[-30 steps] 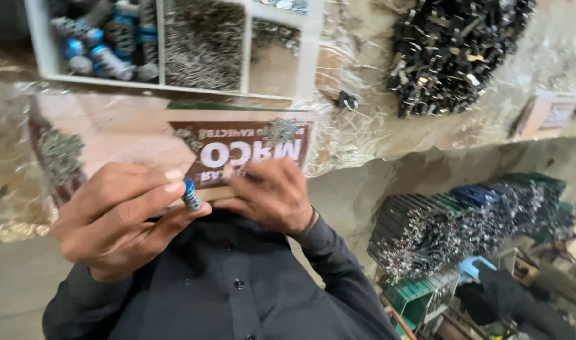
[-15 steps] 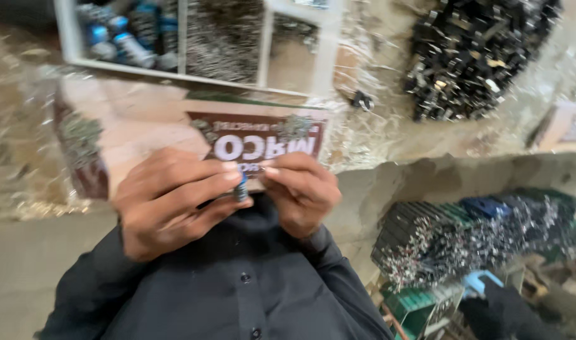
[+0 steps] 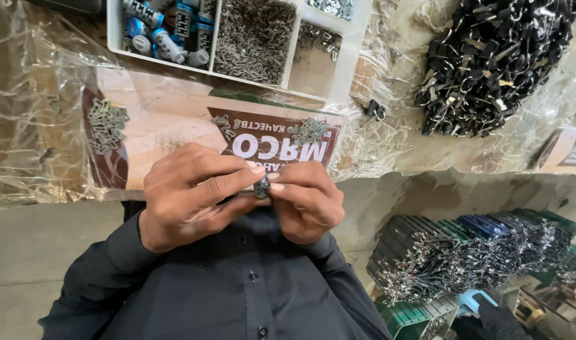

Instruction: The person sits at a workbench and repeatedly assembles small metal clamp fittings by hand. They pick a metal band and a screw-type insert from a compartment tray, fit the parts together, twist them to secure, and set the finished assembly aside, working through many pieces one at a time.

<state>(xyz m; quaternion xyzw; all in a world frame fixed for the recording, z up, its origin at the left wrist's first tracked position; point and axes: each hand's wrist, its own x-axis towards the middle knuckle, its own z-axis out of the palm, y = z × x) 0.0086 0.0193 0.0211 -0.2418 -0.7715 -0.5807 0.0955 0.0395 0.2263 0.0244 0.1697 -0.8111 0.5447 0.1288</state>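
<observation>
Both hands, left hand (image 3: 190, 192) and right hand (image 3: 307, 201), pinch one small dark part (image 3: 261, 187); its axis unclear.

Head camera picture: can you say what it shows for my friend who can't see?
Two hands, left hand and right hand, pinch one small dark metal part between their fingertips. Beyond them sit a white divided tray and a heap of black clips.
</observation>
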